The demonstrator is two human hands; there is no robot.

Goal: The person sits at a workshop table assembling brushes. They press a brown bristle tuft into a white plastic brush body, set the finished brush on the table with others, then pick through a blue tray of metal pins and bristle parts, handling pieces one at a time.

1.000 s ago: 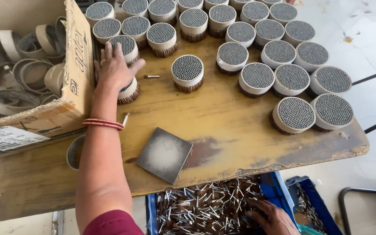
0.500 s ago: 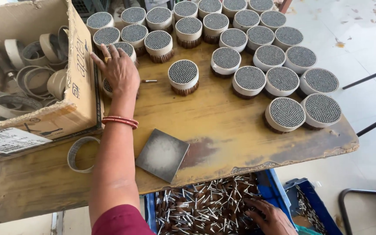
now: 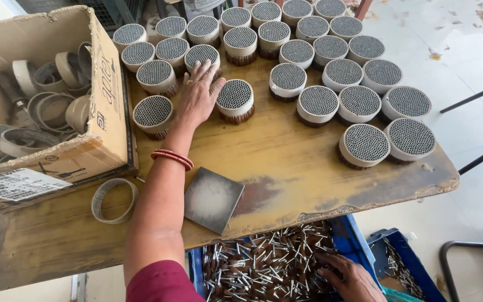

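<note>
Right grip: right hand (image 3: pixel 349 279) lies low in the blue crate (image 3: pixel 353 237), fingers spread among loose pins (image 3: pixel 264 265), no clear hold.
Left grip: left hand (image 3: pixel 198 95) has slid right off the box-side bundle, palm flat, touching round bundles (image 3: pixel 236 99).
Desk (image 3: pixel 286 151): rows unchanged beyond.

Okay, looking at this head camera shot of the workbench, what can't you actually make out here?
- Left hand: its palm covers whatever lies under it among the round bundles.
- Right hand: cut off by the bottom edge; fingers buried in the loose pins, grip unclear.
- Cardboard box: cut off at the left edge, its wall hides the deeper rings.
- Top-row bundles: cropped by the top edge.
</note>
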